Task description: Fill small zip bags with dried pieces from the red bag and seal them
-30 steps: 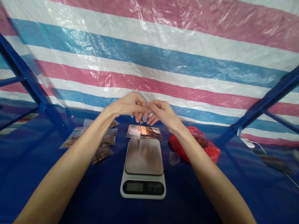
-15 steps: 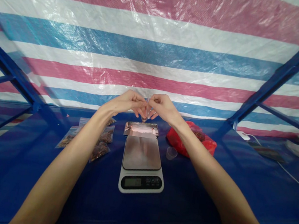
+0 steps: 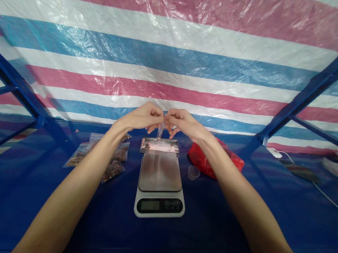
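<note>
My left hand (image 3: 147, 116) and my right hand (image 3: 182, 123) meet above the far end of the scale, fingertips pinched close together. Between them hangs a small clear plastic bag (image 3: 160, 130), gripped near its top by both hands; its contents are hard to make out. Below sits a white kitchen scale (image 3: 162, 177) with a bare metal plate and a lit display. A flat printed card or box (image 3: 160, 145) lies just behind the scale, under the bag.
Several filled zip bags (image 3: 115, 169) lie to the left, partly behind my left forearm. On the right are a small clear plastic cup (image 3: 193, 173) and a red plastic bag (image 3: 202, 160). A white cable (image 3: 330, 198) runs along the right side. Blue frame bars (image 3: 313, 85) flank the table.
My hands have drawn closer together at the bag's top, and the bag has shifted slightly left. The scale and the things around it stay in place.
</note>
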### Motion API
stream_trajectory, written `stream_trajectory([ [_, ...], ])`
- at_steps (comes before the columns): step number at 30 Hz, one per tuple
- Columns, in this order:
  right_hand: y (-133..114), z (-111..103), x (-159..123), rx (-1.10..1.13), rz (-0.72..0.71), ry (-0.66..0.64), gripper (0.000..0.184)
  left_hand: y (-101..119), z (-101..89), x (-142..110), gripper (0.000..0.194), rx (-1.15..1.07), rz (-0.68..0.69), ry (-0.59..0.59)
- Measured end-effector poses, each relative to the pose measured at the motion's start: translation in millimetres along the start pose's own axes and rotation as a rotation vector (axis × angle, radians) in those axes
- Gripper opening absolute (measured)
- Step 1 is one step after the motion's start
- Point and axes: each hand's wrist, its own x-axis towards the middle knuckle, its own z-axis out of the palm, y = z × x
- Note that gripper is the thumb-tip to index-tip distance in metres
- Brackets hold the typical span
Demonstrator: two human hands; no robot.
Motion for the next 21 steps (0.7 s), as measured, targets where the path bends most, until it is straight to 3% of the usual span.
stream_trajectory([
  [3,3.2,-0.8,1.0,-0.197,0.004,0.025,0.018,3.0,2.7,0.1,0.028,0.095,-0.041,0.004],
  [7,1.3,3.1,-1.4,-0.465,0.045,0.17,0.024,12.4,6.6,-2.1,0.033,0.204,-0.105,0.046],
  [13,-10.7,9.8,-8.0,-0.216,0.055,0.16,0.027,29.4,10.2,-9.0,0.025,0.157,-0.036,0.091],
  [17,-14.9,13.1,-19.9,-0.019,0.04,0.133,0.034,36.8,11.0,-17.2,0.027,0.188,-0.071,0.133],
  [21,-13.6,23.9,-39.8,0.064,0.03,0.063,0.032,39.5,15.6,-30.0,0.028,0.101,-0.031,0.092],
])
